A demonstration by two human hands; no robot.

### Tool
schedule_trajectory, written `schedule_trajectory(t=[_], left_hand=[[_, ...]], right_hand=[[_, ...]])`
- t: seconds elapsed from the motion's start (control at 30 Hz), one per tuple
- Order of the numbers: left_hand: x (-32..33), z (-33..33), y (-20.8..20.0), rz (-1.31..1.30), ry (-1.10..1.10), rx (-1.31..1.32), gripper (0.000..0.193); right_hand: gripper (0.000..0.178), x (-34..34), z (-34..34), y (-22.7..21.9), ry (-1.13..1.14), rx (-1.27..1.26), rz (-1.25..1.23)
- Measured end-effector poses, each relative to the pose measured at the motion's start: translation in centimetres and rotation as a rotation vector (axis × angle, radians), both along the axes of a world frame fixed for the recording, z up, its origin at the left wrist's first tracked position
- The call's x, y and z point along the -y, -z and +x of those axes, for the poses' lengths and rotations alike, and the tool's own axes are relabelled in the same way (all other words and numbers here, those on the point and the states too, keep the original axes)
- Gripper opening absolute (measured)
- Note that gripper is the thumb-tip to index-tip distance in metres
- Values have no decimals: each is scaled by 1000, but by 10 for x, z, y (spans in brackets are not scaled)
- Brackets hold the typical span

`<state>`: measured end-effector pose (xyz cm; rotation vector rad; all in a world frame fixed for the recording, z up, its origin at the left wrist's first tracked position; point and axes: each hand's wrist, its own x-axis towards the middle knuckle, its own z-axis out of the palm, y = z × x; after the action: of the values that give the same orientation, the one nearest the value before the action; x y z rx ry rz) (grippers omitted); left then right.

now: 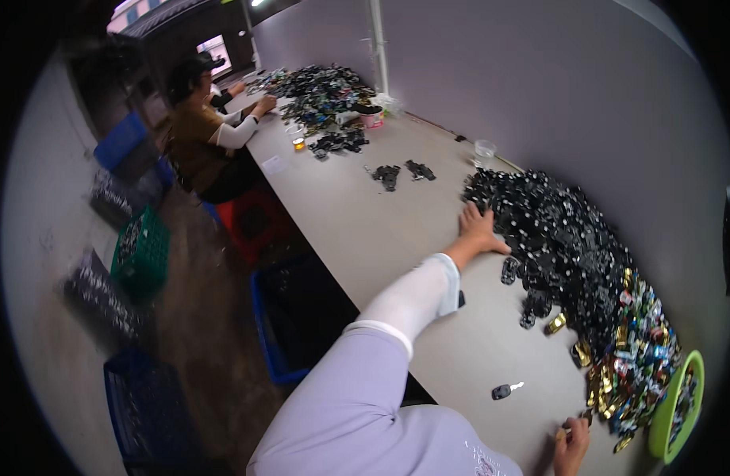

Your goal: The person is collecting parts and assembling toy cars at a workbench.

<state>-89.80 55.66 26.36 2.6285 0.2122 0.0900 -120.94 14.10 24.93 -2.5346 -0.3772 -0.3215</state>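
Adjoining the black pile (571, 238) on the counter (381, 230), the left hand (480, 232) is held with fingers spread wide; the grip of the right hand (571, 446), wearer-side of the pile, cannot be told. Its pieces (509, 270) are probably light, stiff and best pinched by their edges.

Open tabletop (365, 230) left of black heap (567, 246)
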Motion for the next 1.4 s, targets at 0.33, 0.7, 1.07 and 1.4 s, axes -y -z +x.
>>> schedule_trajectory(t=[0.33, 0.7, 1.07, 1.4], left_hand=[[-14, 25, 2, -27, 380, 168, 66], [68, -153, -38, -255, 675, 66, 31], [140, -224, -29, 16, 1059, -5, 26], [153, -187, -25, -230, 820, 114, 25]], right_hand=[[19, -32, 6, -37, 71, -154, -67], [16, -38, 9, -41, 74, -114, -51], [18, 4, 27, -27, 410, 159, -132], [12, -57, 57, -27, 142, 52, 155]])
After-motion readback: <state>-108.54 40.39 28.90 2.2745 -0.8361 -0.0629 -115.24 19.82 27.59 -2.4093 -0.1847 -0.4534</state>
